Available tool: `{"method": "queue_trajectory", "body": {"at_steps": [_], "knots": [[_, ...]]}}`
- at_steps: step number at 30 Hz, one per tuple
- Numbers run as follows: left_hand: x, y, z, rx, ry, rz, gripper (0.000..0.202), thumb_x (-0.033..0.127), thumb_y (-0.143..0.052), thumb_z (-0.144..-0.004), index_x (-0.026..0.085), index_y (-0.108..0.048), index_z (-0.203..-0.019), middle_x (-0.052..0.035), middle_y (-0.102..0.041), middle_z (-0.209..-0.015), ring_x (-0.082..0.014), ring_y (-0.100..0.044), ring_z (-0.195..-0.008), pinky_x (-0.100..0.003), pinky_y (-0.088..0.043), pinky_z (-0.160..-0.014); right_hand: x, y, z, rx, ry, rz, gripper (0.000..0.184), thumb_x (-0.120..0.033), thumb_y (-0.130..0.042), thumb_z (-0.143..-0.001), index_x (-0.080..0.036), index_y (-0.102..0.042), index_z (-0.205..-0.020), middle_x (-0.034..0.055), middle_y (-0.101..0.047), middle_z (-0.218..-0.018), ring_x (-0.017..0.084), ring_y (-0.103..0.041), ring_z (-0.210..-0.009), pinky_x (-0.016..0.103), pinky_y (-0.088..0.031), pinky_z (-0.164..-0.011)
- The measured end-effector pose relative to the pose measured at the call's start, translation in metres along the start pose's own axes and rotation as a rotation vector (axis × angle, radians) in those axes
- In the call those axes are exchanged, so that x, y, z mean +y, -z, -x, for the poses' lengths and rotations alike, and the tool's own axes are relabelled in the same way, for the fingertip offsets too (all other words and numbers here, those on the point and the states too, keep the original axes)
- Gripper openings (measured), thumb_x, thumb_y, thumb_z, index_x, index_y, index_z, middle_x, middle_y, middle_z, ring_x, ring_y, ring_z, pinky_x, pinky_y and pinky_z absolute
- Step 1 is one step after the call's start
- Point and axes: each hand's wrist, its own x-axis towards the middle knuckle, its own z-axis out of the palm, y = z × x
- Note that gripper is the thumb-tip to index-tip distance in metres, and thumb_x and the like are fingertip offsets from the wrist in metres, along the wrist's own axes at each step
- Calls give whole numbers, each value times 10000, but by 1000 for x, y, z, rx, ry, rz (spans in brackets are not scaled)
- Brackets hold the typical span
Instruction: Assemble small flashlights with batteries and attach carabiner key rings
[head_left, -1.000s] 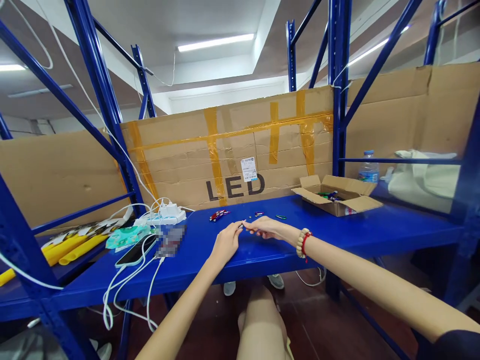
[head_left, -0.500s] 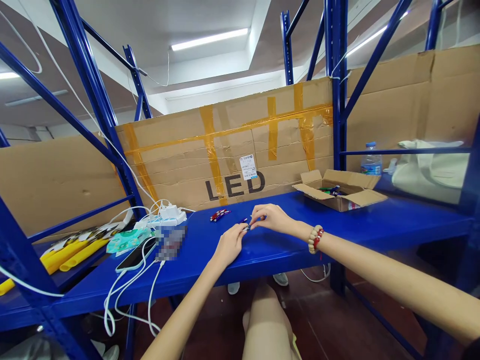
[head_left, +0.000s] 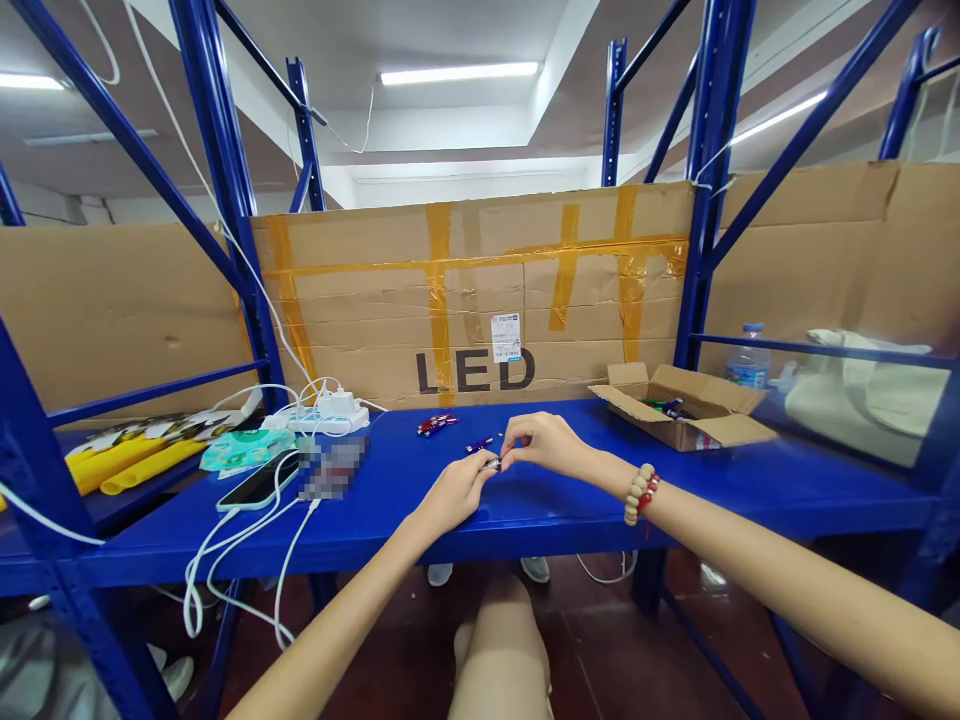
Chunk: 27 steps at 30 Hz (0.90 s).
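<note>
My left hand (head_left: 452, 494) rests low over the blue tabletop (head_left: 405, 500), thumb and fingers pinched on a small silver-and-dark piece (head_left: 491, 464). Its exact kind is too small to make out. My right hand (head_left: 551, 446), a beaded bracelet at the wrist, meets it from the right with fingertips pinched at the piece's other end. Just behind the fingertips lies a small dark-blue shiny piece (head_left: 478, 445). Farther back and left is a little pile of red and dark-blue shiny pieces (head_left: 437, 425).
An open cardboard box (head_left: 679, 408) with small coloured pieces stands at the right. On the left are a phone (head_left: 259, 483), white cables, a power strip (head_left: 330, 422) and a blurred-out item. A cardboard sheet (head_left: 360, 320) closes off the back; blue posts (head_left: 709, 180) frame the table.
The camera view has tilted and shifted slightly. Both hands stay together at the small piece, and the blue piece behind them shows more fully.
</note>
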Motion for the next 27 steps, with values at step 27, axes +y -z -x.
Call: {"method": "queue_trajectory", "body": {"at_steps": [27], "knots": [[-8, -4, -1, 12, -6, -60, 243, 162, -376, -893, 205, -541, -1067, -60, -643, -1072, -199, -606, -979, -305, -468, -843, 8, -16, -2, -222, -404, -431, 493, -619, -635, -545, -127, -617, -551, -30, -464, -471, 58, -395, -446, 177, -268, -372]]}}
